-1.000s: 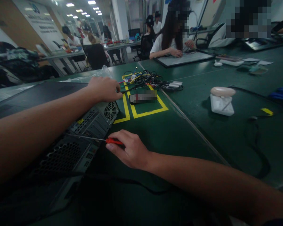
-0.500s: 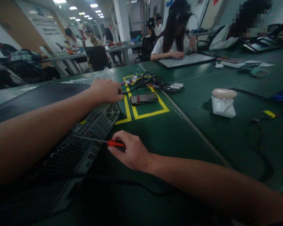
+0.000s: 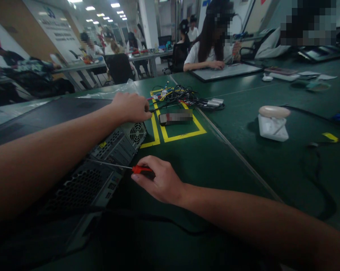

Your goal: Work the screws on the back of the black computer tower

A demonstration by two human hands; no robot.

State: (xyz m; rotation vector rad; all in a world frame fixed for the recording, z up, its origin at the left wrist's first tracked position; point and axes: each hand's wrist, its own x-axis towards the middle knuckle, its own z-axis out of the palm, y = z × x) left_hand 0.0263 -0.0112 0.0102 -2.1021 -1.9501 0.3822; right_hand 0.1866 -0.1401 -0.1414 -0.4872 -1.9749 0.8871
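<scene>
A dark desktop computer case [image 3: 121,148] lies on its side at the left, its perforated rear panel and fan grille turned towards me. My right hand [image 3: 161,178] is closed around the red handle of a screwdriver [image 3: 141,170]. The screwdriver's thin shaft points left to the rear panel; its tip is hard to make out in the dark. Over the top of the case stretches my left arm, with my left hand [image 3: 132,107] at the far corner. Its fingers are curled together, and what they hold, if anything, is hidden.
Tangled cables [image 3: 187,96] and a dark, partly blurred object [image 3: 175,117] lie by yellow tape marks [image 3: 184,136]. To the right are an open white case [image 3: 273,128] and a black cable [image 3: 318,177]. Across the green table a person [image 3: 209,49] works at a flat panel [image 3: 226,71].
The whole view has shifted slightly, so things appear a little farther right. Both hands keep nearly the same pose, and the screwdriver stays in my right hand against the rear panel.
</scene>
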